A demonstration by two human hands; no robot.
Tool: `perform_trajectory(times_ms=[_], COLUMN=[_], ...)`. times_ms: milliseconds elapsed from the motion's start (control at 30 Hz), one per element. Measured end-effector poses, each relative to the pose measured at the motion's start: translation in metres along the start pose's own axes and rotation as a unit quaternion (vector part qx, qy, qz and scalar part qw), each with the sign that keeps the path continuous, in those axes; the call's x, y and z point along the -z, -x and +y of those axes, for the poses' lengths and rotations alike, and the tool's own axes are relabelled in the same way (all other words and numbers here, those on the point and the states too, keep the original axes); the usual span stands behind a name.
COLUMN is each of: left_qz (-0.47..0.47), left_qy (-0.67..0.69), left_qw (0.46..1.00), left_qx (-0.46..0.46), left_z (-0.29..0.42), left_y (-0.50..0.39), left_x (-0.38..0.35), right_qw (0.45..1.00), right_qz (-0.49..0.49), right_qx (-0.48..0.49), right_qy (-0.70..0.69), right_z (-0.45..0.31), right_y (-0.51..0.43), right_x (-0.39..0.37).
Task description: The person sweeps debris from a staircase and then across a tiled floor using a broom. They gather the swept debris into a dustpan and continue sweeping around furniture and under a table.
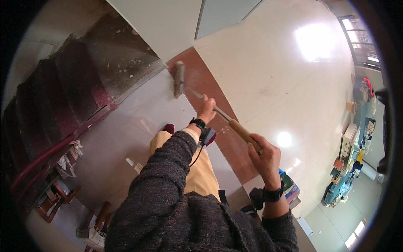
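A broom runs diagonally in front of me, and I hold it with both hands. Its bristled head, slightly blurred, lies at the edge between a red-brown floor strip and grey tiles. My left hand wraps around the metal shaft partway down. Higher up, my right hand grips the upper end of the tan handle sleeve. Dark bands with devices sit on both wrists. Under my left forearm, a dark red shoe shows on the tiles.
To the left rises a dark staircase with a red rail. Wooden chairs stand at lower left. A pale panel meets the strip's far end. Glossy beige floor spreads right, towards furniture bearing various items. Colourful boxes lie beside my right wrist.
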State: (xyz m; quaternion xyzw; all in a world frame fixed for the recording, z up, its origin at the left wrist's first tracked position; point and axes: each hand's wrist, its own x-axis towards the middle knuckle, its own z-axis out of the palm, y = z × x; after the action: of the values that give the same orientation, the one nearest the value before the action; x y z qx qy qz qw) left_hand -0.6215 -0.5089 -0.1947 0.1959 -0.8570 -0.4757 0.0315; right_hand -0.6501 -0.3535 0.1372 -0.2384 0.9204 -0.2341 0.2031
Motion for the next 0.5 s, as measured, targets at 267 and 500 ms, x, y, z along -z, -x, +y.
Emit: perform_trajectory(times_ms=[267,500], left_qz=[0.006,-0.099], left_qy=[-0.040,-0.035], left_qw=[0.999,0.994], left_qx=[-0.001,-0.002], left_z=[0.034,-0.001], left_y=[-0.004,-0.039], left_x=[0.012,-0.042], right_qw=[0.989,0.993], right_qz=[0.074,0.066], right_qx=[-0.019,-0.079], right_qy=[-0.127,-0.056], right_z=[0.024,0.056], right_y=[0.000,-0.006], right_x=[0.015,0.000])
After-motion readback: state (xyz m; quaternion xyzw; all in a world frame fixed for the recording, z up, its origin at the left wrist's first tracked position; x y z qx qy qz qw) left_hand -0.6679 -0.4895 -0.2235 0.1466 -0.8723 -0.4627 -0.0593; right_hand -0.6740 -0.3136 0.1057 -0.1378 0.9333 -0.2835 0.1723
